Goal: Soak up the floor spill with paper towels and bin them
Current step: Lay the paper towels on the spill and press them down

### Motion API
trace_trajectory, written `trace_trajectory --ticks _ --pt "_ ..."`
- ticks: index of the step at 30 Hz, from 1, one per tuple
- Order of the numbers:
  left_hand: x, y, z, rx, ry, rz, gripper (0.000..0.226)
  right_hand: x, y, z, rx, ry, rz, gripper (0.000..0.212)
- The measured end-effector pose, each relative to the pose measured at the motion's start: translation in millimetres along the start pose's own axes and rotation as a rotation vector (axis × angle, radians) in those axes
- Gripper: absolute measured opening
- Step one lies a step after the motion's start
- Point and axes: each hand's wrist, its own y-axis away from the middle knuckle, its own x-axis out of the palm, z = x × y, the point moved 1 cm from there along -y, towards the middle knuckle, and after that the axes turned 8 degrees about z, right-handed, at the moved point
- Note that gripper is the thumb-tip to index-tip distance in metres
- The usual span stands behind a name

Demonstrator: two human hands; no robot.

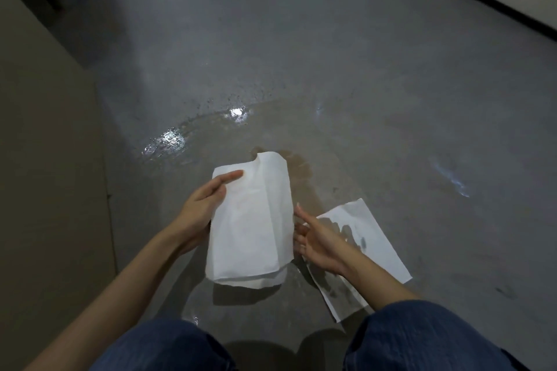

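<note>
Spill (pixel 241 129): thin brownish-clear sheet of liquid spread over the grey concrete floor (pixel 331 39), glinting w/ light spots at centre-left, reaching back toward the person's knees. Far edge is a curved line; a darker brown patch sits just past the top of the held towel.

Left hand (pixel 202 208) holds a folded white paper towel (pixel 250 220) by its left edge, thumb lying across the front, fingers behind; towel hangs upright above the wet floor, shadow below it, so prob. not touching down yet. It looks dry & clean. Right hand (pixel 319 241) is just beside the towel's right edge, fingers loosely spread, holding nothing; can't tell if a fingertip touches the paper.

Second flat white paper towel (pixel 370 250) already lies on the floor to the right, partly under the right hand, w/ grey damp blotches showing through.

Step, as I read it: soaking phase, early; one sheet down, second about to go. Most of the puddle is still uncovered. Next move calls for laying the held towel flat onto the wet area ahead-left, pressing w/ open palms. No bin in view, so binning comes later.
</note>
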Motion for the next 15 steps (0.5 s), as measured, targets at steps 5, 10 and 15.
trace_trajectory --ticks 5,10,15 --pt "-6 7 20 -0.041 0.12 -0.076 0.039 -13 -3 0 -0.156 0.212 -0.287 0.032" --pt "0 21 46 -0.096 0.24 -0.006 0.056 -17 -2 4 -0.236 0.326 -0.367 0.03" --pt "1 29 59 -0.127 0.283 -0.015 0.052 -26 1 6 -0.304 0.484 -0.407 0.028"
